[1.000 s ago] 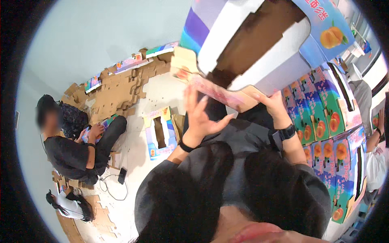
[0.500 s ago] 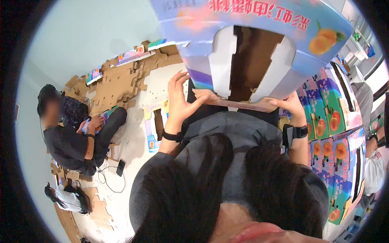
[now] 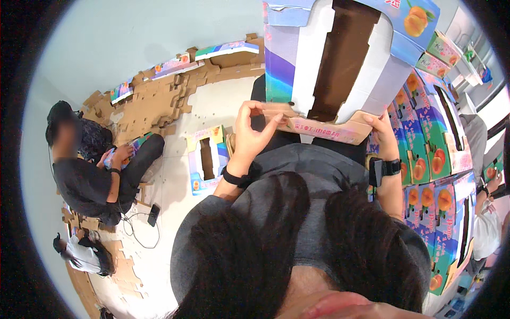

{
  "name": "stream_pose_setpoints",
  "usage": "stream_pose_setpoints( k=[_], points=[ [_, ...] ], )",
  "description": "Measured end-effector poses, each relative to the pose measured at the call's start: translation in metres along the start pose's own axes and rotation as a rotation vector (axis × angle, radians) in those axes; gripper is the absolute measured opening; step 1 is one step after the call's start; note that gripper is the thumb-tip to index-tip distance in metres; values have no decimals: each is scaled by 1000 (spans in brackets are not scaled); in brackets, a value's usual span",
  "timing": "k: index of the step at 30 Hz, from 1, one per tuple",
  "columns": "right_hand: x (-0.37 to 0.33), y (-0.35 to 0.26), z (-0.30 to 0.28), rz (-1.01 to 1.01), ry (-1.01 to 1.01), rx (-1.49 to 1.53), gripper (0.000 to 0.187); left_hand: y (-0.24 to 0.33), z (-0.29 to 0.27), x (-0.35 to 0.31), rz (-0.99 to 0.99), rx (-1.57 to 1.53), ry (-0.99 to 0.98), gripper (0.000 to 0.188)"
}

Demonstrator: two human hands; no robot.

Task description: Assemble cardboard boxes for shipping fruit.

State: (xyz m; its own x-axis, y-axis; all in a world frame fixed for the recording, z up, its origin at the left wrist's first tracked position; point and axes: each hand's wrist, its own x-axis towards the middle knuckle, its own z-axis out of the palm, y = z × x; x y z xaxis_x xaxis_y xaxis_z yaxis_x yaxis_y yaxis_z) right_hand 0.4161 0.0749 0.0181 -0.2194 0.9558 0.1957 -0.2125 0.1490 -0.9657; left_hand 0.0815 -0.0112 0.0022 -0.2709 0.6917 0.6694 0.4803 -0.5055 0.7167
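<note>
A blue, purple and green printed cardboard box point(image 3: 280, 72) with peach pictures stands upright in front of my lap. White panels flank a long notched opening in it, with brown cardboard inside. My left hand point(image 3: 254, 134) pinches the left end of the pinkish flap point(image 3: 329, 130) along the box's near edge, thumb and fingertips closed there. At the right end of that flap, my right hand point(image 3: 383, 135) has its thumb pressed on top; its other fingers are partly hidden behind the edge.
Printed boxes point(image 3: 435, 149) are stacked to my right. Another printed box point(image 3: 206, 159) is on the floor at my left. Flattened brown cardboard point(image 3: 154, 109) lies along the wall. One person point(image 3: 87, 170) sits at the left, another point(image 3: 85, 255) farther down. A black device point(image 3: 153, 215) with a cable rests on the floor.
The box has tilted back, showing more of its near flap. My left fingers, earlier spread along the box's left side, have come down and closed on the flap. My right hand stays at its corner.
</note>
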Motion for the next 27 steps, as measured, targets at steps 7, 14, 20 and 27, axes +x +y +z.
stream_pose_setpoints(
  k=[7, 14, 20, 27],
  points=[
    [-2, -2, 2, -28, -16, 26, 83, 2, -16, 6, 226, -33, -206, 26],
    [-6, -2, 3, -12, -21, 3, 82, 4, -26, 12, 279, -32, -360, 36],
    [-6, -6, 5, -7, -45, -20, 81, -3, -30, 10, 269, -17, -370, 37],
    [-3, 10, -11, -25, -41, -38, 84, -5, -36, 12, 232, 10, -386, 49]
  ],
)
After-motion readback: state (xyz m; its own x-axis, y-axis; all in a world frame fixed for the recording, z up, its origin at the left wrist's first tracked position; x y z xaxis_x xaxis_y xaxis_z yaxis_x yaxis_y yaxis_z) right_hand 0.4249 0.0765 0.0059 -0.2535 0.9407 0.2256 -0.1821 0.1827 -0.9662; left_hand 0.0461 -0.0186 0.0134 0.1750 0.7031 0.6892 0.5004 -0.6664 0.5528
